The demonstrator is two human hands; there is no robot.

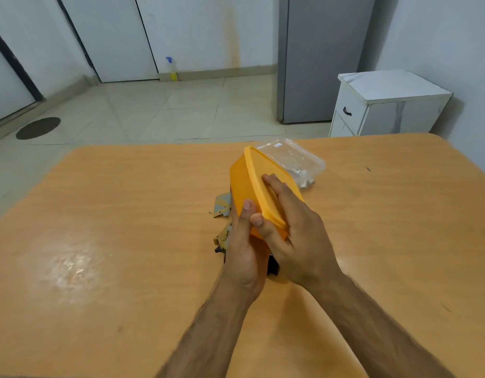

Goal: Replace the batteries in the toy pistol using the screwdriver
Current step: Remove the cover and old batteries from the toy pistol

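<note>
Mid-frame, the toy pistol (224, 236) lies on the table, mostly hidden; grey-gold parts show, apparently its opened cover.

Count on the tabletop (99, 214): one orange lidded container (252, 181), held by two hands, left (242, 252) and right (296, 227). One clear plastic container (296, 156), holding small pale items too blurred to count. One toy pistol (222, 238), mostly hidden by the hands. One grey panel piece (222, 207) with one small screw (210, 213) just beside it. On the floor: one spray bottle (171, 68), one white cabinet (386, 105), one round drain cover (38, 128).
</note>
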